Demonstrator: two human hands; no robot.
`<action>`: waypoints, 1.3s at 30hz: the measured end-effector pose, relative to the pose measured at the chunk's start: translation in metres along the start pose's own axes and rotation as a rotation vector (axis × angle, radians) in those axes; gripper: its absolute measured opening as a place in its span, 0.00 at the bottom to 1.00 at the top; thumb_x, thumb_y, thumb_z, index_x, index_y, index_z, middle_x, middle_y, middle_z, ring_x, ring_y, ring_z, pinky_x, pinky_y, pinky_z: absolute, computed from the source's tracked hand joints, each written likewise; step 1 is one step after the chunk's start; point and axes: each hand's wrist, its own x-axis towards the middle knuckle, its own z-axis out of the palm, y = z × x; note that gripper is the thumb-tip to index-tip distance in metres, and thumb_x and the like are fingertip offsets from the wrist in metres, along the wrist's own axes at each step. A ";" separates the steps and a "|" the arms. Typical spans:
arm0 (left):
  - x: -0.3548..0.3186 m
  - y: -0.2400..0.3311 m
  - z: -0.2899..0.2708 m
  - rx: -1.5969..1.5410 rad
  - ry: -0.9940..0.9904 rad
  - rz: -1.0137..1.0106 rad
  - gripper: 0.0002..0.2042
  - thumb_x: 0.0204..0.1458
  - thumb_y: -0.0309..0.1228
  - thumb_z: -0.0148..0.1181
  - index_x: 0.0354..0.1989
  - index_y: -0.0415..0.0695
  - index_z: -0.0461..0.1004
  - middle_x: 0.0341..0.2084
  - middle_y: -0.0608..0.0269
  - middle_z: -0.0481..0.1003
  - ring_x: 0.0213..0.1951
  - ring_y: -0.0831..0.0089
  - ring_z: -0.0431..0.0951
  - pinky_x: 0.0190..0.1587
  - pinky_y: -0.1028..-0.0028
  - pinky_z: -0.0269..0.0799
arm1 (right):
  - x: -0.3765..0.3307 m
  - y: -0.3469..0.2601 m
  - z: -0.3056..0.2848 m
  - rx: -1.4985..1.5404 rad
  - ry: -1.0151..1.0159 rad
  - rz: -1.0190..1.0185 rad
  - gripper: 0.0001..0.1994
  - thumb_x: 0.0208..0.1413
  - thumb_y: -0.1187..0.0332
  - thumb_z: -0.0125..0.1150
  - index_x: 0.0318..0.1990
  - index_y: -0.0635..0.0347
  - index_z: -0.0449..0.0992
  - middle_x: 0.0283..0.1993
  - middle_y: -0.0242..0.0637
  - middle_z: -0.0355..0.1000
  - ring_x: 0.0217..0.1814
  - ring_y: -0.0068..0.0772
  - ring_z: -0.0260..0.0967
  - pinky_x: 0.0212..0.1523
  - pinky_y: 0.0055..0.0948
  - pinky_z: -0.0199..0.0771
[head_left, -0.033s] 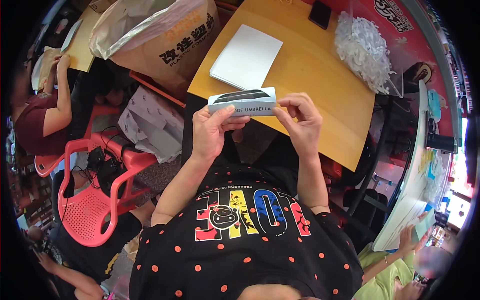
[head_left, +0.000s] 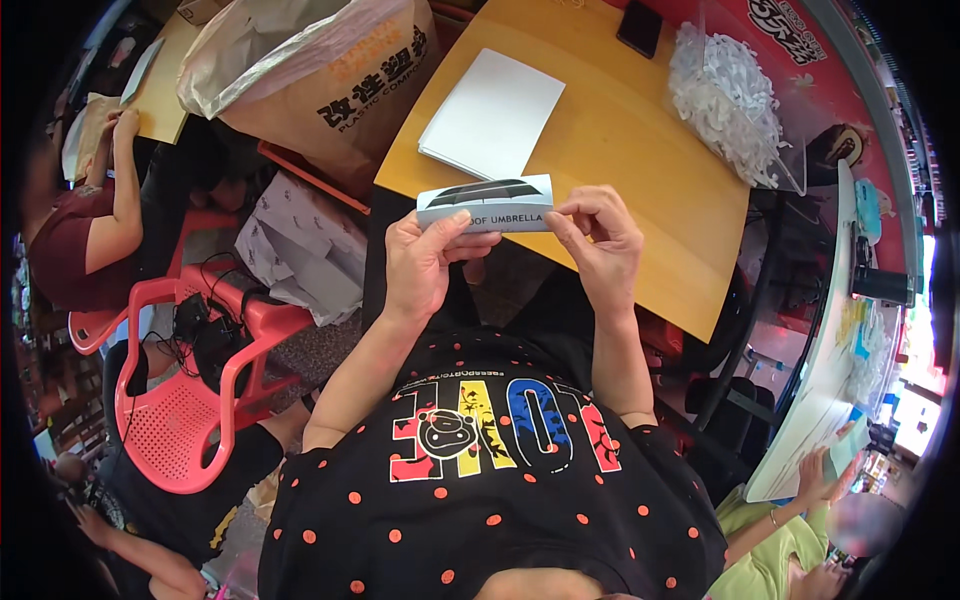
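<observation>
Card [head_left: 490, 205] before papers [head_left: 497, 112] (on table [head_left: 640, 160]), chair [head_left: 175, 425] left

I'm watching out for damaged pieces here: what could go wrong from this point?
The left hand has its thumb pressed across the printed card, so too firm a squeeze could crease it.
The right hand has its fingertips at the card's right end; a sharp tug there might bend that edge.
The card is by the near edge of the table, so if it slipped it could fall to the floor.

A dark phone [head_left: 640, 28] lies near white strips [head_left: 725, 105], a pink chair [head_left: 172, 430] well apart.
</observation>
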 end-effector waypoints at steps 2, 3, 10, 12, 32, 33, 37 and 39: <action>0.001 -0.004 -0.001 0.026 -0.013 0.033 0.13 0.59 0.26 0.56 0.46 0.26 0.74 0.34 0.41 0.80 0.34 0.58 0.85 0.39 0.69 0.84 | -0.002 0.004 0.003 0.058 0.018 0.005 0.05 0.48 0.78 0.69 0.32 0.63 0.79 0.36 0.29 0.74 0.31 0.17 0.60 0.33 0.20 0.62; 0.001 -0.005 -0.002 0.044 -0.016 0.040 0.13 0.59 0.26 0.56 0.45 0.26 0.74 0.34 0.41 0.80 0.34 0.58 0.85 0.39 0.69 0.84 | -0.002 0.005 0.004 0.087 0.026 0.008 0.05 0.48 0.78 0.69 0.33 0.63 0.79 0.35 0.28 0.74 0.31 0.16 0.61 0.33 0.19 0.62; -0.003 -0.004 0.001 0.167 -0.008 0.091 0.12 0.60 0.26 0.56 0.45 0.27 0.75 0.34 0.43 0.81 0.33 0.61 0.85 0.38 0.70 0.83 | -0.008 0.007 0.006 0.283 0.040 0.347 0.04 0.54 0.75 0.67 0.32 0.66 0.78 0.29 0.27 0.76 0.30 0.13 0.68 0.33 0.16 0.67; -0.002 -0.007 -0.001 0.194 -0.010 0.106 0.12 0.60 0.26 0.56 0.45 0.27 0.75 0.34 0.44 0.81 0.33 0.62 0.85 0.38 0.70 0.83 | -0.009 0.011 0.007 0.352 0.053 0.387 0.04 0.54 0.74 0.67 0.31 0.66 0.78 0.29 0.28 0.76 0.30 0.13 0.68 0.32 0.15 0.67; -0.012 0.000 0.022 0.232 0.148 -0.026 0.12 0.52 0.25 0.67 0.42 0.35 0.74 0.32 0.58 0.80 0.28 0.76 0.81 0.28 0.80 0.77 | -0.026 0.017 0.028 0.546 -0.103 0.474 0.08 0.60 0.76 0.61 0.45 0.70 0.76 0.32 0.36 0.77 0.16 0.17 0.67 0.15 0.14 0.61; -0.012 0.001 0.024 0.271 0.172 -0.015 0.13 0.50 0.25 0.69 0.41 0.36 0.73 0.31 0.59 0.80 0.27 0.78 0.80 0.26 0.81 0.76 | -0.026 0.015 0.029 0.509 -0.105 0.464 0.08 0.60 0.76 0.61 0.45 0.70 0.76 0.31 0.35 0.77 0.17 0.16 0.68 0.17 0.14 0.61; -0.009 -0.016 0.014 0.348 0.191 0.092 0.14 0.47 0.25 0.72 0.40 0.38 0.74 0.29 0.64 0.79 0.21 0.84 0.74 0.20 0.84 0.68 | -0.027 0.011 0.033 0.473 -0.116 0.401 0.07 0.60 0.76 0.62 0.43 0.69 0.77 0.31 0.34 0.77 0.17 0.16 0.68 0.18 0.15 0.60; -0.007 -0.020 0.012 0.341 0.182 0.122 0.13 0.47 0.25 0.72 0.38 0.38 0.74 0.28 0.65 0.79 0.20 0.85 0.73 0.19 0.84 0.67 | -0.026 0.011 0.034 0.461 -0.113 0.373 0.07 0.60 0.75 0.61 0.43 0.70 0.77 0.31 0.33 0.77 0.17 0.16 0.67 0.18 0.15 0.60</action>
